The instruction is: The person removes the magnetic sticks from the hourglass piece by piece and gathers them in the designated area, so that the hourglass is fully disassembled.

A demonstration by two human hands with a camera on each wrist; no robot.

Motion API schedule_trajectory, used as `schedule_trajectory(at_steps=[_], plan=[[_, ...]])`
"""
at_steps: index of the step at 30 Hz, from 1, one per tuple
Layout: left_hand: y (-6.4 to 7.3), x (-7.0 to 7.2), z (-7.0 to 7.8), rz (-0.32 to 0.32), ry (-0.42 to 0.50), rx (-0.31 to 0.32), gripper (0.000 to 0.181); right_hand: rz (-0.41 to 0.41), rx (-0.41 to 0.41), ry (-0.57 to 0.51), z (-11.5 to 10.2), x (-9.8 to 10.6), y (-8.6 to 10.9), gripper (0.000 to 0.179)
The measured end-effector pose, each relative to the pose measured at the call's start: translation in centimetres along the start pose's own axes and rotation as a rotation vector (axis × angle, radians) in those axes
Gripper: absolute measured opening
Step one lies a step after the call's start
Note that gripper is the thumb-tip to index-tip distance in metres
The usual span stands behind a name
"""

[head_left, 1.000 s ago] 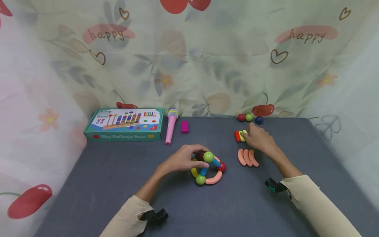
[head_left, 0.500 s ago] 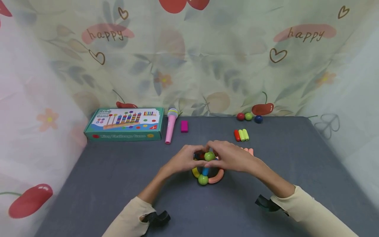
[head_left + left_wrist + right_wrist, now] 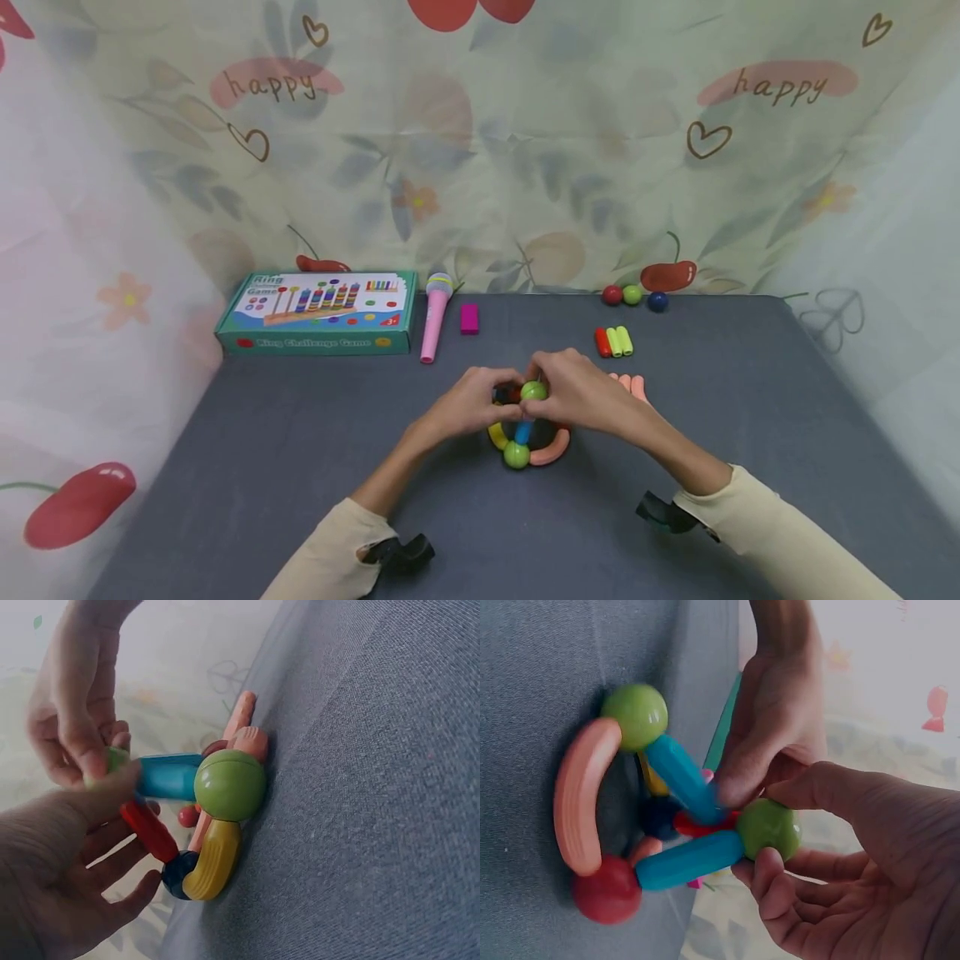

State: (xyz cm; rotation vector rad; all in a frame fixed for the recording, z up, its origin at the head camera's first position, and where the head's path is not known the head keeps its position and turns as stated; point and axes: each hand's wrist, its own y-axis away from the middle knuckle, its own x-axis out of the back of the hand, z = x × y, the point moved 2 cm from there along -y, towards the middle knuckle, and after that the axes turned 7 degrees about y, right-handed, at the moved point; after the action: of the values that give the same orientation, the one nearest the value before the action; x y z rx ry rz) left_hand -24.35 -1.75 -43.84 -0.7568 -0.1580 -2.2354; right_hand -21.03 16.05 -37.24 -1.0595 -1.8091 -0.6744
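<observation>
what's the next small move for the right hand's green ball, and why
Probably, the right hand should gently press its pinched green ball toward the red stick and two blue sticks, left hand steadying the frame: all three converge at the ball, but whether each touches it is unclear.

The frame [image 3: 523,432] stands before microphone [image 3: 432,325] and block [image 3: 469,319].

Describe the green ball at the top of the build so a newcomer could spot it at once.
On the grey table, the left hand holds a frame of coloured rods and balls. Its peak is a glossy green ball, pinched by the right hand. Height sets it apart from the lower green ball at the frame's base.
</observation>
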Motion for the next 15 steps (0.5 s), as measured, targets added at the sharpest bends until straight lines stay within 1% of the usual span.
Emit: schedule_trajectory(at_steps=[2, 5, 9, 15], plan=[[-0.04, -0.07, -0.05, -0.003, -0.017, -0.016, 0.026, 0.010, -0.018, 0.001, -0.03, 0.09, -0.07, 0.016], [-0.06, -0.18, -0.13, 0.009, -0.044, -0.034, 0.024, 0.018, -0.021, 0.003, -0.05, 0.19, -0.21, 0.016], [-0.01, -0.21, -0.07, 0.041, -0.062, -0.034, 0.024, 0.022, -0.011, 0.004, -0.08, 0.17, -0.32, 0.019], [-0.10, -0.15, 0.18, 0.056, -0.071, -0.034, 0.021, 0.053, -0.026, -0.018, 0.25, -0.03, -0.20, 0.019]])
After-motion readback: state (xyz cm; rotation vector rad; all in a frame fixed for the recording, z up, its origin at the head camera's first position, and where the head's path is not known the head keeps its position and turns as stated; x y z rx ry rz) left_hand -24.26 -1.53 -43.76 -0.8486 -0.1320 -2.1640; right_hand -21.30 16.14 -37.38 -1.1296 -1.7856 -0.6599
